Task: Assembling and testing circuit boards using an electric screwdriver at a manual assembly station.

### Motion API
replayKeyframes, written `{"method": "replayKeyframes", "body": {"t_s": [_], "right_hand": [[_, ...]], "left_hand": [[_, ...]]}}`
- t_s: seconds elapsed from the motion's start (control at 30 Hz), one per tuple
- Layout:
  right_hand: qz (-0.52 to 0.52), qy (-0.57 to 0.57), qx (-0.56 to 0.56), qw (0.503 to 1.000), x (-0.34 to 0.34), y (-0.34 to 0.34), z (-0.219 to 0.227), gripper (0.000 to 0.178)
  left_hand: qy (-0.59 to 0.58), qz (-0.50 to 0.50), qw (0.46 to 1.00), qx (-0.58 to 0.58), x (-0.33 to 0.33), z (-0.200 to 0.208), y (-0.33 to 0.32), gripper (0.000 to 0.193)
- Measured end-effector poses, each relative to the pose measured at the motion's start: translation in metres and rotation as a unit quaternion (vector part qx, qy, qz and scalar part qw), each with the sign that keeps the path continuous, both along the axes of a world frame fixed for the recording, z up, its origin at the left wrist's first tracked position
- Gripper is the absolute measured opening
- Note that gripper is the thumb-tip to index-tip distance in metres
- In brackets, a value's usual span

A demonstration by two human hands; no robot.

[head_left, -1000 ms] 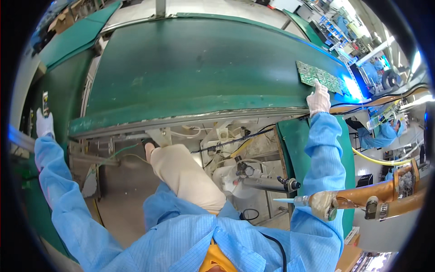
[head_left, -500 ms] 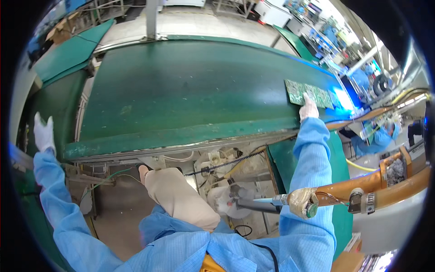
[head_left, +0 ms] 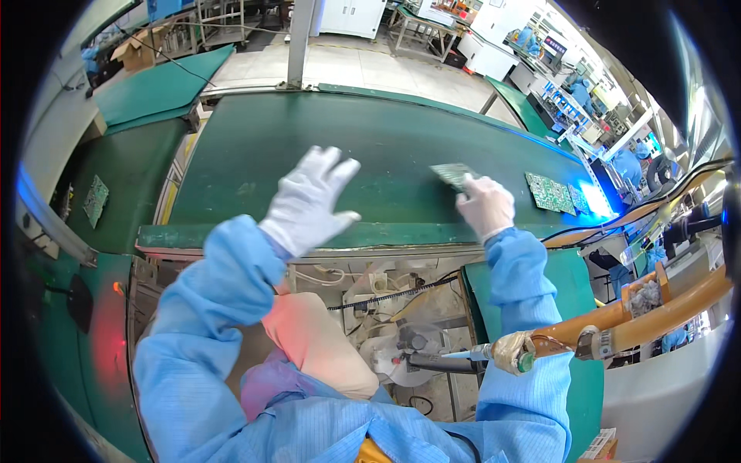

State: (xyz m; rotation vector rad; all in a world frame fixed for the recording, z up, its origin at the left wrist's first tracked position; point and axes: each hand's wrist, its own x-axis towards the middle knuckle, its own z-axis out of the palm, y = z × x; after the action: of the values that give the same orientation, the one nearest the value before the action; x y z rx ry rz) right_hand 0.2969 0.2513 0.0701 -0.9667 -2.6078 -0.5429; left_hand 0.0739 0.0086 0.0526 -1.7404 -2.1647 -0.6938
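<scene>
Sitting at the far left, a cardboard box (head_left: 133, 54) hides its contents, while a squarish holder (head_left: 662, 281) on the orange pipe (head_left: 575, 326) at near right contains grey clumps. Over the green table (head_left: 309, 123), right of its middle, the right hand (head_left: 486, 207) has its gloved fingers curled on the near right end of a circuit board (head_left: 450, 174). The left hand (head_left: 306, 202), also gloved, is over the table's near left part, its fingers spread wide and gripping nothing, the arm bent at the elbow. Other boards (head_left: 550, 193) lie at the table's right end, and a single board (head_left: 96, 202) lies on the left table (head_left: 131, 166). Half a second ago, the right hand was at the boards on the right and the left hand over the left table; both are now closer together, and the held board is apart from the others.
</scene>
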Motion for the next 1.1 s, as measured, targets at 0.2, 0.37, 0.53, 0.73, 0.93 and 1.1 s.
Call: {"method": "replayKeyframes", "body": {"t_s": [0.2,0.37,0.53,0.73,0.93,1.1], "right_hand": [[0.155,0.024,-0.155,0.975,-0.029,-0.104,0.014,0.048],[0.158,0.305,-0.601,0.722,-0.039,-0.143,0.039,0.072],[0.226,0.441,-0.667,0.556,0.010,-0.133,0.067,0.068],[0.421,0.411,-0.726,0.357,0.122,-0.117,0.077,0.103],[0.338,0.484,-0.575,0.567,0.111,-0.210,0.081,0.086],[0.218,0.513,-0.418,0.718,0.062,-0.251,0.082,0.056]], "left_hand": [[0.044,-0.005,0.997,-0.058,0.062,0.002,0.028,0.051],[0.064,0.040,0.996,0.043,0.030,-0.021,0.014,0.025],[-0.380,-0.012,0.920,0.091,0.009,0.002,-0.051,0.042],[-0.710,-0.127,0.670,0.175,0.022,0.001,-0.171,0.037],[-0.729,-0.063,0.643,0.227,0.022,-0.033,-0.242,0.041],[-0.694,0.041,0.686,0.216,0.028,-0.024,-0.306,0.045]]}}
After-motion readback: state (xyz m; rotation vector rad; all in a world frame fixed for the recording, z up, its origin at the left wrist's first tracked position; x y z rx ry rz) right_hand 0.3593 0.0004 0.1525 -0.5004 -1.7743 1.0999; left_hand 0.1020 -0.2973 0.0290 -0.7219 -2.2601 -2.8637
